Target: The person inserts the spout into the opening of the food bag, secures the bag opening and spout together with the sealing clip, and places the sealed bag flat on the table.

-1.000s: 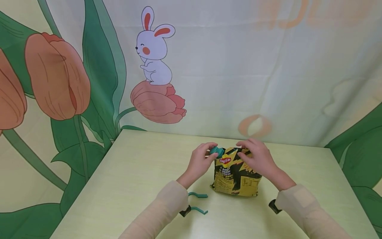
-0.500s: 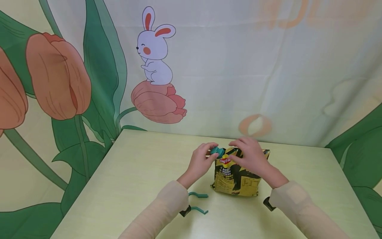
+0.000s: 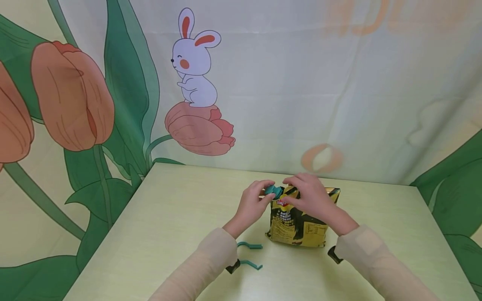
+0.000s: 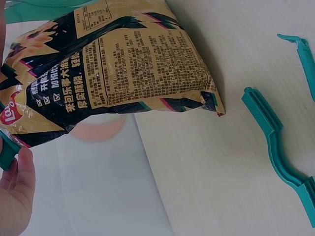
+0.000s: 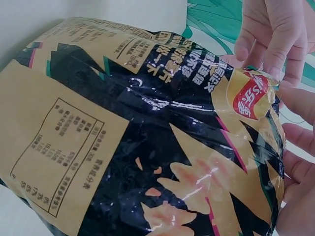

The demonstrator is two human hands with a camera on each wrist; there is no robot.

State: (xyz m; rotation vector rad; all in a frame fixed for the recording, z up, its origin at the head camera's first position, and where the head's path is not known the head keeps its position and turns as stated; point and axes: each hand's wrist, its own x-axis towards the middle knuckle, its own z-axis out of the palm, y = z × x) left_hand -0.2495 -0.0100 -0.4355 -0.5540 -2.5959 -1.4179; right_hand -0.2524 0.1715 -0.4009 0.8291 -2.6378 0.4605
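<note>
A yellow and black chip bag [image 3: 288, 230] stands upright on the table. At its top left corner my left hand [image 3: 251, 205] pinches a teal clip [image 3: 273, 191] between thumb and fingers; in the left wrist view this clip [image 4: 7, 153] is partly cut off by the edge. My right hand [image 3: 313, 197] grips the bag's top edge close to the clip, thumb in front and fingers behind. In the right wrist view, the fingers [image 5: 298, 142] lie along the folded, crinkled top beside the red logo [image 5: 250, 96].
Two curved teal bag clips [image 3: 251, 246] lie on the table near my left forearm; the left wrist view shows one clip [image 4: 275, 147] with a channelled end. Behind the pale table [image 3: 180, 217] hangs a curtain [image 3: 263, 83] printed with tulips and a rabbit.
My right hand has slid left along the bag's top edge toward the clip, uncovering the bag's top right corner. My left hand and the clip have stayed nearly in place.
</note>
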